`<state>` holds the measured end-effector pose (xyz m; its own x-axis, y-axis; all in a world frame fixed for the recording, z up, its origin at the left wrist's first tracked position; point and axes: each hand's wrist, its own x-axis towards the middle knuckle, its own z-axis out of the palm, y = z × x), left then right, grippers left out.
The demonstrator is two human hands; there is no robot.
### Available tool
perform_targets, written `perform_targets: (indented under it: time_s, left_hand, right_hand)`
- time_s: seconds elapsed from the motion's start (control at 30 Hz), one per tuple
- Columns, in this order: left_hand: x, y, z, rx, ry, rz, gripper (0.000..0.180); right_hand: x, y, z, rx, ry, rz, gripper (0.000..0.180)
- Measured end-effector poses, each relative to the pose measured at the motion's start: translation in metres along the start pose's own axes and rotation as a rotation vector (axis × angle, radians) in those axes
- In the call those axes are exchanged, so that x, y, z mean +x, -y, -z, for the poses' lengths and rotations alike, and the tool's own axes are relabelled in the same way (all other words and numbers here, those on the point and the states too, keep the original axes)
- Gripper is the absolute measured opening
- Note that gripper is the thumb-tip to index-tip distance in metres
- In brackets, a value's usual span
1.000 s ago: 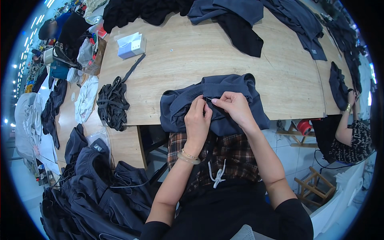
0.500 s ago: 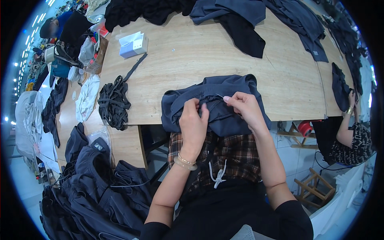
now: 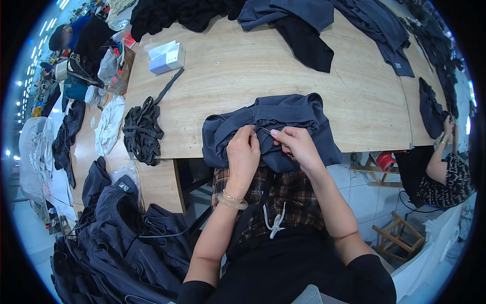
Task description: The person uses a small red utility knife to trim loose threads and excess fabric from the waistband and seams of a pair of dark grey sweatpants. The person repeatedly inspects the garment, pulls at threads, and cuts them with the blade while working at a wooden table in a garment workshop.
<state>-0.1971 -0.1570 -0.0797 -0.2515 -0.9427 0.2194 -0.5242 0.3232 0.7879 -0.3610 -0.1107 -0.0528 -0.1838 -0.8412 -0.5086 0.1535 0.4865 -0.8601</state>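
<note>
A dark grey-blue garment (image 3: 283, 109) lies bunched at the table's near edge, its gathered waistband facing up. Resting on the garment, my left hand (image 3: 243, 153) has thumb and forefinger pinched together at the waistband; the cloth between the fingertips is barely visible. My right hand (image 3: 297, 144) grips a thin pointed metal tool (image 3: 266, 130), whose exact kind is too small to tell. Its tip reaches toward the left fingertips, over the gathered cloth. The garment's front part hangs past the table edge near my lap.
On the wooden table (image 3: 212, 91) are a tissue box (image 3: 167, 58), a heap of dark straps (image 3: 143, 131) and dark garments (image 3: 288, 25) along the far side. More garments (image 3: 126, 243) pile up at lower left. A co-worker (image 3: 443, 172) sits at right, near a wooden stool (image 3: 399, 236).
My right hand has moved left and slightly nearer to me, bringing the metal tool's tip to my left fingertips. The left thumb and forefinger have closed together.
</note>
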Motion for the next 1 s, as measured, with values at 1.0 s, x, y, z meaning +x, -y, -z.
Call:
perform_targets:
  time_s: [1.0]
  left_hand:
    - [-0.033, -0.045, 0.041, 0.095, 0.345, -0.170, 0.016]
  right_hand:
    - [-0.019, 0.022, 0.067, 0.139, -0.416, 0.437, 0.030]
